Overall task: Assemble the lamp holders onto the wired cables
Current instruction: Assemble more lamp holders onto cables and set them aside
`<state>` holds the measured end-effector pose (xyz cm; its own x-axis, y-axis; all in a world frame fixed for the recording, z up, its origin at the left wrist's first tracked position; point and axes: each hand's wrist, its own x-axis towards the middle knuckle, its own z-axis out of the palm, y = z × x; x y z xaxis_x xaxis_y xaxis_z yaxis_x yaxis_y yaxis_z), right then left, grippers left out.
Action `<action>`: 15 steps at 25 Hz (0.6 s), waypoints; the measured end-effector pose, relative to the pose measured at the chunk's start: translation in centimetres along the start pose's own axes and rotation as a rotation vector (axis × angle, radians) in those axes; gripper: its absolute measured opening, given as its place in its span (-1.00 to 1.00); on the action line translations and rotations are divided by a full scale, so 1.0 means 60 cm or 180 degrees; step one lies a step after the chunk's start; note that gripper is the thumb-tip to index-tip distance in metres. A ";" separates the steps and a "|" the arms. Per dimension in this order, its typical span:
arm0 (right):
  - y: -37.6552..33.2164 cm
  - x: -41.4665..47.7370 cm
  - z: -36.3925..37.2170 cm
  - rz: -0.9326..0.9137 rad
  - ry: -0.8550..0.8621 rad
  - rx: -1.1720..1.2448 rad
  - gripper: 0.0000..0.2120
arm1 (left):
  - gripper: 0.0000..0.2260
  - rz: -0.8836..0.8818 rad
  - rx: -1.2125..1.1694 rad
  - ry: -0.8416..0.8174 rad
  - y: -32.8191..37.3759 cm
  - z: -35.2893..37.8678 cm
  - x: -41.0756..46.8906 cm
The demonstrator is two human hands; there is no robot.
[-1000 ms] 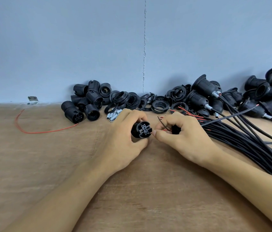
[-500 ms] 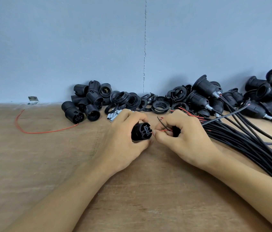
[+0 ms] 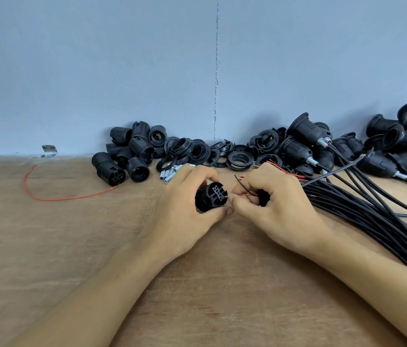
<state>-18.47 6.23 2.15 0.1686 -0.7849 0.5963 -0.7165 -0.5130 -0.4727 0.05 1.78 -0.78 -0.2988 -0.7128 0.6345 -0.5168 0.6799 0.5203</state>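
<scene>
**Status: wiring step, one unit in work.**

L hand (image 3: 185,211) grips a lamp holder (image 3: 211,196) round its body, just above the table (image 3: 72,246), terminal end facing R. R hand (image 3: 280,206) is curled round a black cable end (image 3: 262,197) and pinches its red wire (image 3: 243,195) betw. thumb and forefinger. The wire tip is at the holder's terminal face. Cannot tell if it is seated. The black wire (image 3: 241,182) sticks up free, not connected.

**Done (est.):** several finished holders (image 3: 305,131) w/ cables fitted lie rear R by the wall.

**Left (est.):**
- A thick bundle of cables (image 3: 372,216) at R, some w/ bare ends showing.
- Loose holders (image 3: 108,167) piled rear L.
- Rings (image 3: 198,150) and small metal tubes (image 3: 170,172) betw. that pile and the hands.

Approx. early-to-mid batch, w/ plenty remaining.

**This unit:** red wire in, then black, then prob. the closing parts. This sequence is a guess.

**Misc:** a stray red wire (image 3: 57,199) lies on the table at L, well apart.
</scene>
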 end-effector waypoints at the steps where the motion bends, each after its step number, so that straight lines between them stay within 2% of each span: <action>1: 0.000 0.000 0.000 -0.0043 -0.0015 -0.0030 -0.86 | -0.65 0.0013 0.0024 0.0005 -0.001 0.000 0.000; 9: 0.009 0.000 0.005 -0.0110 -0.0240 -0.0222 -0.82 | -0.63 0.0211 0.0525 -0.0040 -0.010 0.004 -0.003; 15: 0.010 0.001 0.005 0.0049 -0.0310 -0.0233 -0.87 | -0.54 0.0108 0.0468 0.0089 -0.005 0.005 -0.002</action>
<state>-18.66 5.79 1.69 0.2196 -0.8243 0.5218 -0.7664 -0.4767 -0.4306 0.01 1.60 -1.19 -0.2966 -0.6834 0.6671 -0.6194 0.6694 0.4103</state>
